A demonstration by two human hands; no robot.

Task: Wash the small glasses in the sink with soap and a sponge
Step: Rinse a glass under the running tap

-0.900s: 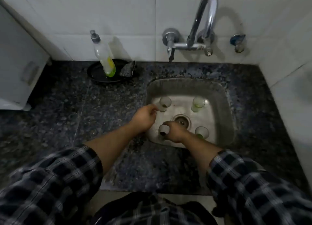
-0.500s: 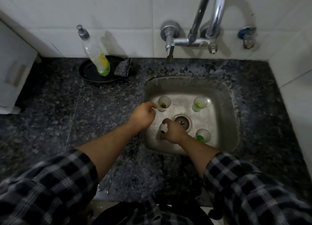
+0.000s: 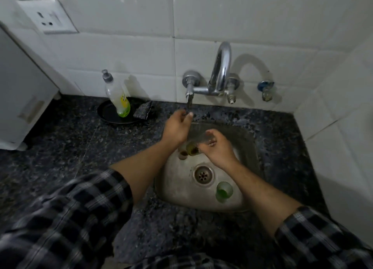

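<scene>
Nearest, two checked sleeves (image 3: 76,218) cross the speckled granite counter (image 3: 60,147) toward the steel sink (image 3: 175,192). In it a green-tinted glass (image 3: 223,191) stands upright just right of the drain (image 3: 202,174); a second glass (image 3: 182,155) stands at the far left, partly under the hands. The right hand (image 3: 219,149) curls round a small glass (image 3: 194,145), held tilted above the basin and blurred. The left hand (image 3: 176,127) reaches farther, its fingertips seemingly pinching the lower end of the tap lever (image 3: 189,103).

The step looks like starting the water to wet the glass. Turn the lever gently and keep the glass gripped firmly under the gooseneck spout (image 3: 221,66), lest it slip onto the glasses below. Farther left, the soap bottle (image 3: 119,97) and dark sponge (image 3: 143,112) sit on a black plate (image 3: 109,117), well apart from the sink; fetching them needs a free hand.
</scene>
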